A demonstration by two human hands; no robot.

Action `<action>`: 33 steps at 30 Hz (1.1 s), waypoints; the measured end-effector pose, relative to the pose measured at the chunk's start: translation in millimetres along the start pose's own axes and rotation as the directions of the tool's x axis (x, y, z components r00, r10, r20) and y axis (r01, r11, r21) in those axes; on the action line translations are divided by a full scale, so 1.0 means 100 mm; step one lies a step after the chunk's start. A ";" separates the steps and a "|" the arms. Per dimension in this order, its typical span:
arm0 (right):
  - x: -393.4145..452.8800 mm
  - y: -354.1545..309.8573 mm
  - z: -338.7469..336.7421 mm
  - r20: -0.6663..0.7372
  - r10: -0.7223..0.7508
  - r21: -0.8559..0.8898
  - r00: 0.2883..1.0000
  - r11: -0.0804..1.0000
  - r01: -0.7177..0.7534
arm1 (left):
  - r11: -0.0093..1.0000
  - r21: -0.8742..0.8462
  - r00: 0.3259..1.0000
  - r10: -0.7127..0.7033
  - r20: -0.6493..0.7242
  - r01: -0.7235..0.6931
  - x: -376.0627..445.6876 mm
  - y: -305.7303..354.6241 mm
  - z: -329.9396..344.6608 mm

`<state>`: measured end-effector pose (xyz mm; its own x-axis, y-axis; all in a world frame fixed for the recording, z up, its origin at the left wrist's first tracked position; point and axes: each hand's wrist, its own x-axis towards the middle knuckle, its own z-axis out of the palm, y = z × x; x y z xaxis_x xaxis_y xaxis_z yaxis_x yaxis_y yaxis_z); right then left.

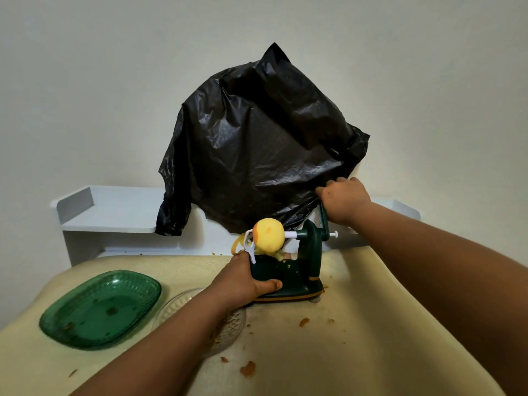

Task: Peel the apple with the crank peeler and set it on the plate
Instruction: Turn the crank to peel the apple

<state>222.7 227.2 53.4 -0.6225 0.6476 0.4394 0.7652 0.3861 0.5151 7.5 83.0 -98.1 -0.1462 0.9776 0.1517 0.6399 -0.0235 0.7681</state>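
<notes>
Apple (270,234) sits stuck on my green peeler (297,270), just above my left hand (245,281), which grips the peeler's base. My right hand (344,200) is wrapped tight around the crank (323,217).

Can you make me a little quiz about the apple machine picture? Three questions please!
1. True or false: the apple is already on the green plate.
2. Which hand holds the crank? A) left B) right
3. Fill in: the left hand steadies the peeler's ____.

Key
1. False: it sits on the peeler, mostly peeled.
2. B: the right hand grips it.
3. Base.
</notes>
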 end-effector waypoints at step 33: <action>0.19 -0.21 0.47 0.226 -0.031 0.013 0.974 1.000 0.028 | 1.000 -0.001 1.000 0.004 -0.024 -0.004 -0.01 0.00 0.01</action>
<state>202.8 261.9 16.3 -0.5925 0.7671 0.2459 0.7492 0.4126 0.5181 8.6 82.5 -98.6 -0.1619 0.9721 0.1695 0.6395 -0.0274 0.7683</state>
